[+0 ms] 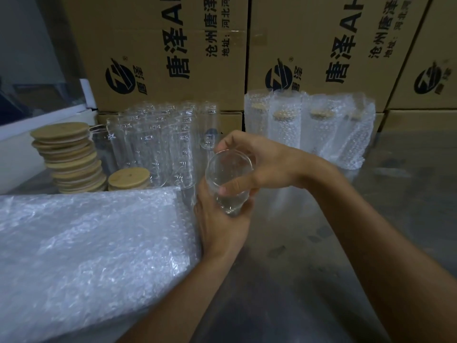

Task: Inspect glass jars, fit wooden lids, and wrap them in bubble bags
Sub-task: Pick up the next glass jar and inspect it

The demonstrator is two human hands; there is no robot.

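Note:
I hold one clear glass jar [228, 175] tilted with its open mouth toward the camera, above the metal table. My left hand [220, 226] cups its bottom from below. My right hand [262, 162] grips its rim and side, thumb across the front. Several bare glass jars [158, 144] stand in a group behind. Wooden lids [66, 157] are stacked at the left, with a smaller stack [128, 178] beside them. A pile of flat bubble bags [86, 256] lies at the front left. Several lidded jars wrapped in bubble bags [311, 129] stand at the back right.
Printed cardboard boxes [173, 53] form a wall along the back of the metal table [309, 268]. A white ledge [37, 125] runs along the left side behind the lids.

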